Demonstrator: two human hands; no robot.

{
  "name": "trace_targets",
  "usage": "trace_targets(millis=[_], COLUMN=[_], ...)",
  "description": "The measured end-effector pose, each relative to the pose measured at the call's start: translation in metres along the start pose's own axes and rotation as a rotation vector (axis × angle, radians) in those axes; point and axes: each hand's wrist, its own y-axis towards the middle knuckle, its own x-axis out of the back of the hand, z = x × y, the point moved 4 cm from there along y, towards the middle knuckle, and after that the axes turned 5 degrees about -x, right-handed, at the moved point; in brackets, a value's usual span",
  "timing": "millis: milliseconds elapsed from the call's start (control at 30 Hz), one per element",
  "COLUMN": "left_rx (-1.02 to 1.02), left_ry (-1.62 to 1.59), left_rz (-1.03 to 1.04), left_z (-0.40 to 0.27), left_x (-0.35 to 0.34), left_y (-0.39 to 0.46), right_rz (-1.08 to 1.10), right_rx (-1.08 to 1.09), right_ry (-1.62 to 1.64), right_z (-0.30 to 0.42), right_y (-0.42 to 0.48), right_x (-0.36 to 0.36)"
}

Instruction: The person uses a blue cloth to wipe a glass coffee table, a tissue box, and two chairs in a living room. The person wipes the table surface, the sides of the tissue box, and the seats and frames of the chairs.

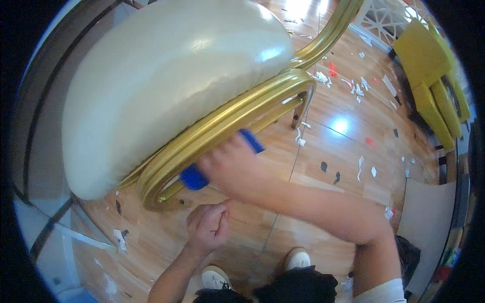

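Observation:
A chair with a glossy cream padded seat (170, 87) and a gold metal frame (227, 121) fills the upper left. My right hand (231, 163) is blurred and holds a blue cloth (195, 178) against the front rail of the gold frame; the cloth shows on both sides of the fingers. Below the frame, my left hand (208, 227) is closed in a fist, apart from the chair. Whether anything small lies inside that fist cannot be seen.
Scraps of white, red and black material (358, 91) litter the wood-look floor (314, 159). A yellow upholstered seat (424, 57) stands at the right, beside a white lattice panel (379, 19). A dark bag (409, 257) lies near my right elbow. My white shoes (216, 278) are below.

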Motion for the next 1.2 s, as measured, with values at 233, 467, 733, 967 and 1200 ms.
trace_targets(millis=[233, 467, 733, 967, 1200], left_rx=[0.176, 0.293, 0.133, 0.196, 0.368], left_ry=[-0.112, -0.176, -0.143, -0.16, -0.25], left_rz=[-0.379, -0.508, -0.633, -0.697, -0.8], left_z=[0.006, 0.014, -0.001, 0.0, 0.008], left_x=[0.049, 0.066, 0.066, 0.085, 0.088], left_y=[-0.042, -0.067, -0.042, -0.047, -0.069], right_rz=[-0.119, -0.175, -0.119, -0.028, -0.296], right_rx=[0.207, -0.075, 0.007, 0.045, -0.716], right_ry=[0.119, -0.09, 0.066, -0.01, 1.332], right_z=[-0.01, -0.108, 0.071, -0.047, -0.052], right_y=[-0.004, -0.031, 0.004, -0.026, -0.075], right_x=[-0.002, 0.02, -0.01, 0.007, 0.034])
